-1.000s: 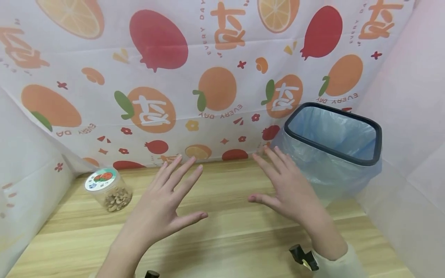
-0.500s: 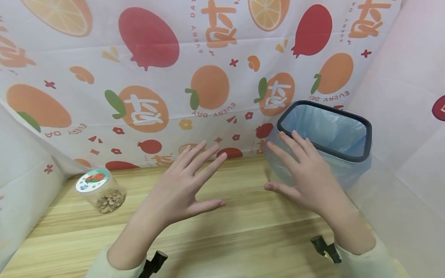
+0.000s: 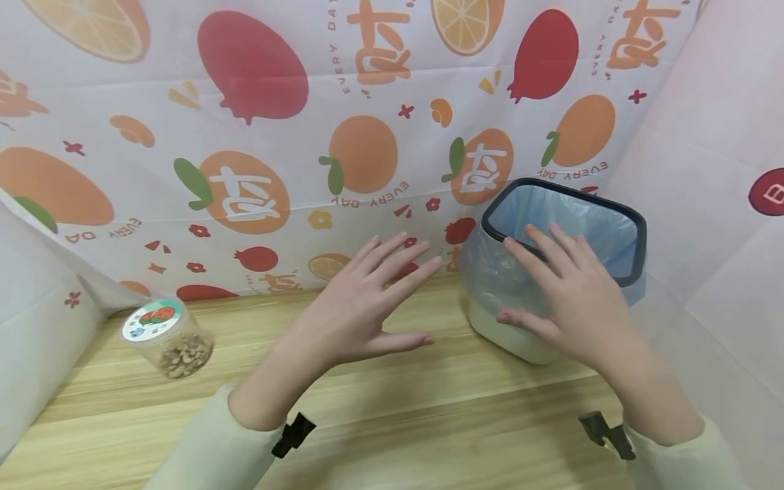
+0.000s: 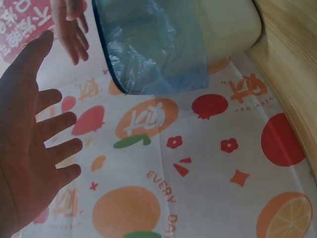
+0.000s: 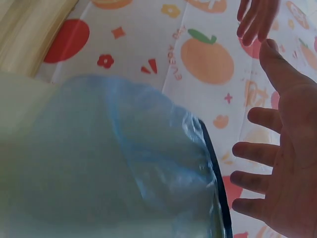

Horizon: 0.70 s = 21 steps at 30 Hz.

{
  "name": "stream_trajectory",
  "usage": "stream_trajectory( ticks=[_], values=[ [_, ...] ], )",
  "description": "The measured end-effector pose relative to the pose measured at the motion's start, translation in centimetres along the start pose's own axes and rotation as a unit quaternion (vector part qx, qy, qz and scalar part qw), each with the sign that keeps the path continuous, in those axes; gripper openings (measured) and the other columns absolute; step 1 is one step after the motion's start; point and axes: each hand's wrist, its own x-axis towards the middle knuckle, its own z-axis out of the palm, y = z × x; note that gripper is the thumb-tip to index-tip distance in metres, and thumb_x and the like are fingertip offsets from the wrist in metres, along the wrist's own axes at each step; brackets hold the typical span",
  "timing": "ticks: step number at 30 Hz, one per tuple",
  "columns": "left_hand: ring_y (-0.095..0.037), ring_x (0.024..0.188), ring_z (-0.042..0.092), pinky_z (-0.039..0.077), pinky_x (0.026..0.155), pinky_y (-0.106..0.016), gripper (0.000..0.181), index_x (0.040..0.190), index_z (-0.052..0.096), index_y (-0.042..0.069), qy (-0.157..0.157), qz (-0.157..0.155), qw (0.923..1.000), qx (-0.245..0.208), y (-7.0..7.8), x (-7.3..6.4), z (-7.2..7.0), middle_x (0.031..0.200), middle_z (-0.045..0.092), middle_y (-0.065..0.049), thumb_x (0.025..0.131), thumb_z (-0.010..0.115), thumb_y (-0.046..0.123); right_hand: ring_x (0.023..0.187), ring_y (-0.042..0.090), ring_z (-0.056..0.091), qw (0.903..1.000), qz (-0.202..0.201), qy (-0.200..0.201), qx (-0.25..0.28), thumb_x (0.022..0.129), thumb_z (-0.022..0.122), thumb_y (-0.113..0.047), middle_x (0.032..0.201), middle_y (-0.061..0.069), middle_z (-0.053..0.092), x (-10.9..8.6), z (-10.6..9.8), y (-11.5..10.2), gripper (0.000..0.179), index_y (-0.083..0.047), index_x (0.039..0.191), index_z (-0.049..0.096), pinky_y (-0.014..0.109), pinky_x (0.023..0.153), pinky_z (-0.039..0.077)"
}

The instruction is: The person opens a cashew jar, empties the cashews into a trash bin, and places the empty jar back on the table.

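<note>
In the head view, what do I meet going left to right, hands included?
Lidded clear jar, left hand, right hand. The lined bin overlaps the right hand here, so it goes unranked.

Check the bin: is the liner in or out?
In: the blue liner covers the visible inside of the bin and hangs outside below the black rim; the pale lower wall shows beneath.

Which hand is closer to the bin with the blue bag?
Right. The right hand is beside the bin, its fingers near the black rim; the left hand is farther away, over the table, left of the bin.
</note>
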Motion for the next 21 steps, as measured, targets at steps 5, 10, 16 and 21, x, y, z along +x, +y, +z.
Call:
stream_trajectory(
  ticks=[5, 10, 16, 21],
  values=[
    [-0.034, 0.148, 0.030, 0.023, 0.121, -0.054, 0.082, 0.151, 0.045, 0.018, -0.006, 0.008, 0.9999, 0.006, -0.2, 1.3, 1.2, 0.158, 0.038, -0.009, 0.086, 0.065, 0.063, 0.144, 0.045, 0.032, 0.9999, 0.016, -0.002, 0.000, 0.078, 0.072, -0.065, 0.155, 0.016, 0.042, -0.1, -0.8, 1.2, 0.094, -0.024, 0.155, 0.038, 0.065, 0.116, 0.022],
    [-0.035, 0.150, 0.027, 0.020, 0.122, -0.052, 0.083, 0.153, 0.042, 0.016, -0.005, 0.020, 0.9998, 0.003, -0.3, 2.5, 2.2, 0.158, 0.038, -0.011, 0.088, 0.065, 0.062, 0.146, 0.044, 0.029, 0.9993, 0.033, -0.021, -0.002, 0.078, 0.075, -0.060, 0.156, 0.016, 0.039, -0.2, -1.1, 1.9, 0.096, -0.022, 0.157, 0.035, 0.062, 0.119, 0.018],
    [-0.035, 0.149, 0.028, 0.023, 0.121, -0.052, 0.083, 0.155, 0.038, 0.016, -0.017, 0.026, 0.9995, 0.005, -0.3, 3.7, 3.3, 0.158, 0.038, -0.011, 0.090, 0.062, 0.061, 0.146, 0.045, 0.028, 0.9981, 0.050, -0.035, -0.006, 0.079, 0.077, -0.057, 0.156, 0.018, 0.038, -0.6, -1.3, 2.7, 0.096, -0.019, 0.156, 0.035, 0.064, 0.118, 0.017],
    [-0.033, 0.151, 0.024, 0.023, 0.122, -0.051, 0.085, 0.158, 0.031, 0.018, -0.028, 0.025, 0.9993, -0.003, -0.3, 4.4, 4.2, 0.160, 0.035, -0.010, 0.091, 0.060, 0.062, 0.146, 0.046, 0.028, 0.9972, 0.054, -0.048, -0.020, 0.078, 0.077, -0.058, 0.156, 0.020, 0.039, -0.6, -1.5, 3.1, 0.098, -0.016, 0.156, 0.035, 0.065, 0.117, 0.019]
  ],
)
